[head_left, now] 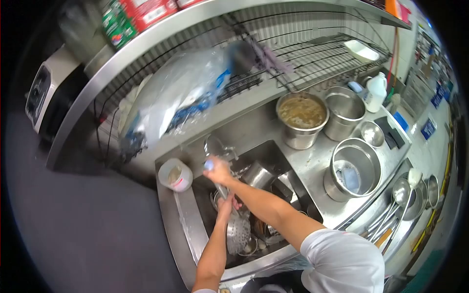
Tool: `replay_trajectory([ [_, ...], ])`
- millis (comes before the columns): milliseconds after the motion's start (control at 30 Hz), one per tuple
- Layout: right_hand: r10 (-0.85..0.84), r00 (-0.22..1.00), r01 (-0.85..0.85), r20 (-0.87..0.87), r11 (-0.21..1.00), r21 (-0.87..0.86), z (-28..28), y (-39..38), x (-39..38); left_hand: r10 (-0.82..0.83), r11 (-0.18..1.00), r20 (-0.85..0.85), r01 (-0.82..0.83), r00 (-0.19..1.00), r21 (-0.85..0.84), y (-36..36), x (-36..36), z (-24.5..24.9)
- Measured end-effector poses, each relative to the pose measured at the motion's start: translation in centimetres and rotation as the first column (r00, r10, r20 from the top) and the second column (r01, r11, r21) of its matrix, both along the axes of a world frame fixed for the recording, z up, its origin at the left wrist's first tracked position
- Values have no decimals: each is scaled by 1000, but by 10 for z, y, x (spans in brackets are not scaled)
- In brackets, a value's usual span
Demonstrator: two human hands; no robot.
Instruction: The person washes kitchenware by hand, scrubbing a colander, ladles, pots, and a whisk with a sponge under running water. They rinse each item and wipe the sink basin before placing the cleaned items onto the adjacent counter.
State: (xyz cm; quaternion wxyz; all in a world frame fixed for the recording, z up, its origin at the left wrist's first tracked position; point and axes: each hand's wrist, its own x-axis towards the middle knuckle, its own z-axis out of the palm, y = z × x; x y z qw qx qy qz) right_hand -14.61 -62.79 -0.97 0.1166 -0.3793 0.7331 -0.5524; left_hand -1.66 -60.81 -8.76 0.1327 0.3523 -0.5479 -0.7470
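Over the sink (183, 210), my left hand (226, 207) is closed round the metal handle of a perforated skimmer (238, 233), whose holed bowl hangs down in the basin. Higher up, my right hand (220, 172) is wrapped about the upper handle. A light blue piece (209, 165) shows at its fingers; blur hides whether it is a sponge or the handle's end. Behind that hand is a faucet (229, 152). Metal pans (259, 175) and other utensils lie in the sink, partly hidden by my forearms.
A white tub (175, 175) stands on the sink's left rim. To the right are a pot of brown liquid (303, 112), an empty-looking pot (344, 112) and a large pot (354, 166) with a blue cloth or sponge. Ladles (401, 191) lie farther right. A wire rack (303, 53) hangs above.
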Motion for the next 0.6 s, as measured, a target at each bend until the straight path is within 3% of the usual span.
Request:
replay_trajectory([
  [67,102,933,-119,-345,992,-31,-6,1,-19,54,980,39,-60,998,192,-12,-10,-28],
  [100,107,863,-155,-494,986,-59,-7,5,-23,-9,962,30,1,999,273,-26,-12,-43],
  [133,225,803,-134,-552,970,201,5,8,-27,-12,955,22,5,1000,297,-30,-16,-42],
  [167,192,775,-174,-602,981,88,13,25,-30,20,965,144,-57,989,255,-25,-28,-24],
  [233,96,785,-172,-611,983,-66,-2,40,-31,56,990,189,-79,980,118,-54,-43,-58],
  [333,-40,919,-53,-391,973,-225,12,109,-37,34,980,196,-72,980,188,-61,-70,-21],
  [400,-210,942,139,-261,954,-266,62,195,-46,26,958,251,-96,968,272,-74,-88,-4],
  [467,-446,840,395,-311,893,-214,64,259,-75,23,937,258,-111,966,332,-77,-99,9],
  [567,-616,576,738,-538,675,17,93,367,-89,-38,939,208,-37,977,343,-86,-106,4],
  [600,-626,588,780,-511,606,155,97,392,-94,-70,937,204,-6,977,350,-83,-104,8],
])
